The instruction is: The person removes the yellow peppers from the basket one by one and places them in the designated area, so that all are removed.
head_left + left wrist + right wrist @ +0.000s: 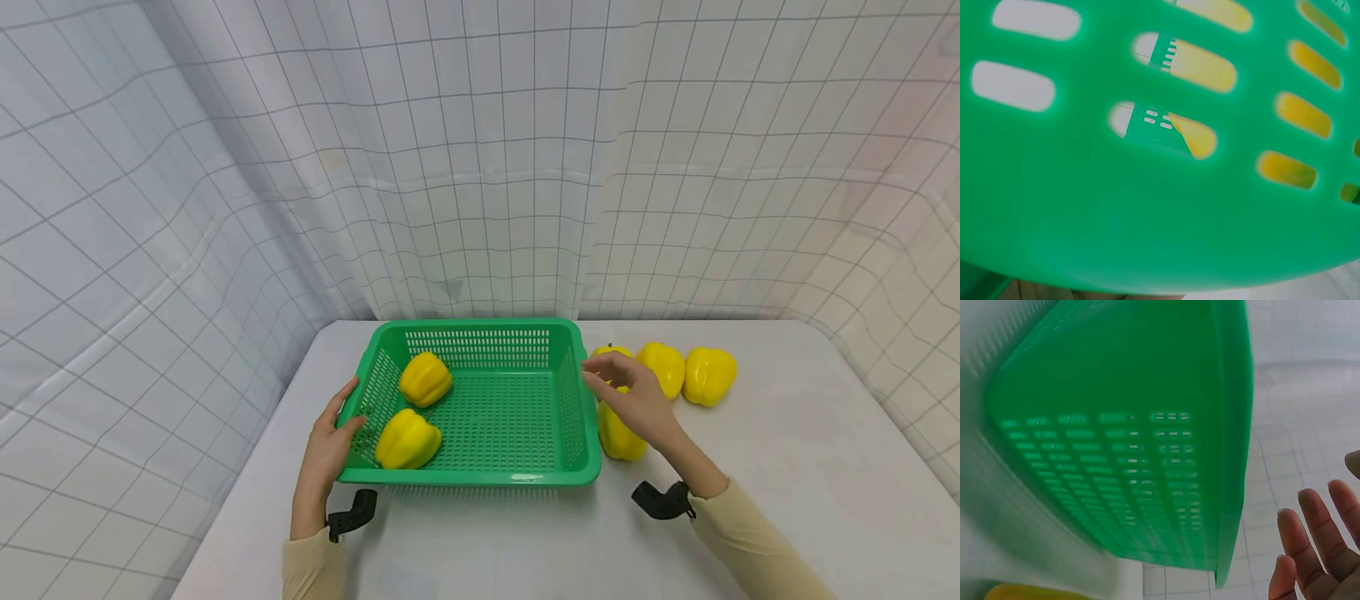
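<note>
A green plastic basket (592, 450) with slotted walls stands on the table. Two yellow bell peppers, one farther back (425, 379) and one nearer the front (407, 440), lie in its left part. My left hand (328, 437) grips the left rim, thumb over the top edge and fingers along the outside; in the left wrist view the basket wall (1085, 206) hides most of it. Beside the right rim, my right hand (633, 396) hovers with loosely bent fingers and holds nothing. The right wrist view shows its fingers (1316, 531) apart from the basket's rim (1232, 425).
Right of the basket several more yellow bell peppers lie on the white table (795, 467). One (621, 433) is partly under my right hand, and another (708, 377) lies farthest right. White gridded curtains (487, 208) hang behind the table and at both sides.
</note>
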The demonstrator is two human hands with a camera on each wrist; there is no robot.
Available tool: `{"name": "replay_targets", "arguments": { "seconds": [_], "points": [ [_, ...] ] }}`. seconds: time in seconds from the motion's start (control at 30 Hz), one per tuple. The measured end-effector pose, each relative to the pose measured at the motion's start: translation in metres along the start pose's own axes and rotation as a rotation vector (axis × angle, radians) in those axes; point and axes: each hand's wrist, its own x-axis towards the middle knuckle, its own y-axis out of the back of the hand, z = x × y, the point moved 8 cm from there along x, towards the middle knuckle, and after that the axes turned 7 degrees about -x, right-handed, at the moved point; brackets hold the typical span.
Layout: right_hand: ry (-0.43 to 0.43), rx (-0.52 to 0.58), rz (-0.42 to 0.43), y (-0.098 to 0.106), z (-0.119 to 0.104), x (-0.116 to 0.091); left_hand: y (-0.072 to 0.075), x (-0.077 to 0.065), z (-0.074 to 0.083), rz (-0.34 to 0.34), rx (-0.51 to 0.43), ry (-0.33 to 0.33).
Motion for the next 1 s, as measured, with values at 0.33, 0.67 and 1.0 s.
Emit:
{"name": "replay_targets", "arguments": {
  "seconds": [0.33,0.67,1.0],
  "points": [
    [0.154,0.025,-0.218,-0.043,-0.053,0.025,0.000,-0.001,0.000,0.000,-0.005,-0.005],
    [0.268,-0.025,-0.427,-0.092,-0.083,0.038,-0.001,0.000,0.001,-0.001,0.001,-0.011],
    [0.269,-0.101,-0.609,-0.138,-0.088,0.052,0.000,0.000,0.001,0.001,-0.003,-0.005]
  ]
}}
